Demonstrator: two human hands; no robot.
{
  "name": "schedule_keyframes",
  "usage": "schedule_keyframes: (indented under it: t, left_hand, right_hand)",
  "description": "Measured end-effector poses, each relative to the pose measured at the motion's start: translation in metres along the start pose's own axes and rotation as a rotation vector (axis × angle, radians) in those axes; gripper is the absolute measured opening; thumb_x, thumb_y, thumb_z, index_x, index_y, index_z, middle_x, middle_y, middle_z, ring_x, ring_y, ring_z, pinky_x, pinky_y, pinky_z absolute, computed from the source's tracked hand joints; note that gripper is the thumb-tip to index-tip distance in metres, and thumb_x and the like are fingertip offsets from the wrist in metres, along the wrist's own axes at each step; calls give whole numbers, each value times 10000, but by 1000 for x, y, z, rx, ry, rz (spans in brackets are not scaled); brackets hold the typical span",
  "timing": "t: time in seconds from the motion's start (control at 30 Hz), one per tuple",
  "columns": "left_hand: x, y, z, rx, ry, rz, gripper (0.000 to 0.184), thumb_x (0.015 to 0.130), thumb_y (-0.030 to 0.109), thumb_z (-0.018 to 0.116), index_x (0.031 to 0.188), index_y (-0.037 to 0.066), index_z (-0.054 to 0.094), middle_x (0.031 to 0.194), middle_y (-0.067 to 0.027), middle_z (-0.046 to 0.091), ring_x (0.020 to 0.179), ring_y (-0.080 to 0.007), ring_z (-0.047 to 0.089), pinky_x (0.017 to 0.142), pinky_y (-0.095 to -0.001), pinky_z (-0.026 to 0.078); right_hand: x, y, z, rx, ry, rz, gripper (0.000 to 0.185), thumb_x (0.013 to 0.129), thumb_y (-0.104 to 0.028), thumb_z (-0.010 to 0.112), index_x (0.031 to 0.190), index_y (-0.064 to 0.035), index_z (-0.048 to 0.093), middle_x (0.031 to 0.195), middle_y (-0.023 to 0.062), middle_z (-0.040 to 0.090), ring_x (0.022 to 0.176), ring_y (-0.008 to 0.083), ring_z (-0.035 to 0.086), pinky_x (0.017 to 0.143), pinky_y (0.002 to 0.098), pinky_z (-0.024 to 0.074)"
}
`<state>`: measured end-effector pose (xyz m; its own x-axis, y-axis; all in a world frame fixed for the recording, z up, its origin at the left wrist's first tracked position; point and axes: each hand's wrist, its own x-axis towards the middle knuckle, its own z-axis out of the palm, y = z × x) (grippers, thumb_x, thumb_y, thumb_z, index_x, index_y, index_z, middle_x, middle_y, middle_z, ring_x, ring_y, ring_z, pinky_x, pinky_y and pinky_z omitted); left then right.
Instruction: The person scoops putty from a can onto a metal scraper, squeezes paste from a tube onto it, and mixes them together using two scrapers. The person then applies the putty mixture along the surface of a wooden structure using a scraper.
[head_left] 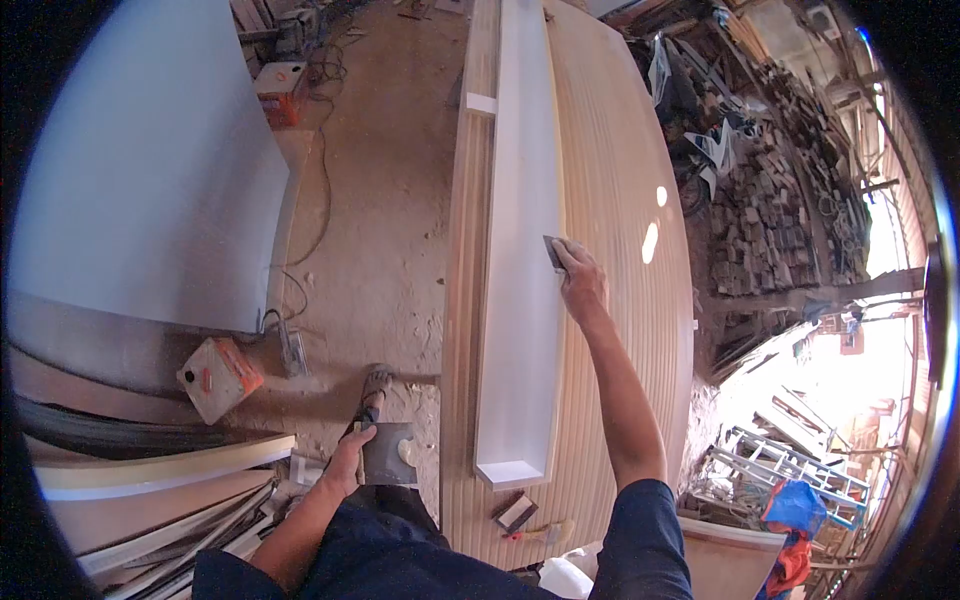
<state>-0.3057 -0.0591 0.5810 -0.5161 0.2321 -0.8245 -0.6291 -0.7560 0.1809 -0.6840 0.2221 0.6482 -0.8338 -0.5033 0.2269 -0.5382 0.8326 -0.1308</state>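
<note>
A long white channel-shaped piece point(520, 330) lies lengthwise on a striped wooden panel point(625, 350). My right hand point(582, 283) grips a small dark scraper point(552, 252), whose blade is at the right edge of the white piece. Down at the left, my left hand point(347, 460) holds a wide flat grey plate point(388, 455) with a pale dab of paste point(408, 452) near its right edge. Below the white piece's near end lie a small dark-edged block point(515, 513) and a brush point(548, 533) with a red part.
A large white panel point(150, 170) stands at the left. Red-and-white cans point(220, 380) and a cable are on the floor. Stacked wood pieces point(770, 210) fill the right side, with a ladder point(790, 470) and blue bag point(796, 506) below. Boards lie at lower left.
</note>
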Motion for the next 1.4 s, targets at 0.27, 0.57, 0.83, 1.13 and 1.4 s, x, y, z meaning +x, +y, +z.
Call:
schedule_keyframes:
  t: [0.27, 0.57, 0.83, 1.13, 1.4]
  left_hand:
    - [14, -26, -26, -105, -27, -22, 329, 921, 290, 600, 1108, 19, 606, 978, -98, 673, 831, -232, 669, 764, -394, 563]
    - [5, -42, -31, -57, -78, 2, 343, 927, 283, 586, 1134, 10, 601, 990, -106, 669, 868, -226, 667, 782, -388, 556]
    - [-36, -29, -4, 132, 29, -24, 365, 929, 280, 578, 1161, 0, 599, 1012, -115, 669, 879, -231, 668, 791, -385, 557]
    - [15, -74, -58, -48, -84, -14, 293, 910, 285, 628, 1060, 33, 623, 942, -83, 672, 775, -218, 660, 687, -367, 554]
    - [-36, -53, -24, 138, 1, -32, 308, 916, 280, 614, 1096, 31, 617, 967, -98, 675, 819, -234, 676, 740, -399, 572]
  right_hand:
    - [-27, -11, -6, 19, 22, -16, 454, 805, 101, 507, 1200, -83, 636, 1266, 103, 605, 1197, 299, 557, 1008, 387, 472]
    - [-62, -21, -12, 53, 30, -39, 482, 780, 114, 517, 1211, -74, 624, 1261, 107, 606, 1200, 307, 555, 1007, 400, 473]
    - [-95, -26, -16, 10, 2, -32, 440, 809, 59, 525, 1207, -106, 616, 1274, 55, 599, 1237, 258, 526, 972, 405, 486]
    - [-128, -35, -23, 11, 10, -45, 446, 790, 64, 530, 1203, -82, 615, 1269, 75, 602, 1215, 274, 540, 964, 412, 479]
    - [-159, -54, -38, 39, -13, 10, 459, 784, 94, 513, 1202, -63, 622, 1269, 103, 601, 1202, 303, 552, 966, 429, 479]
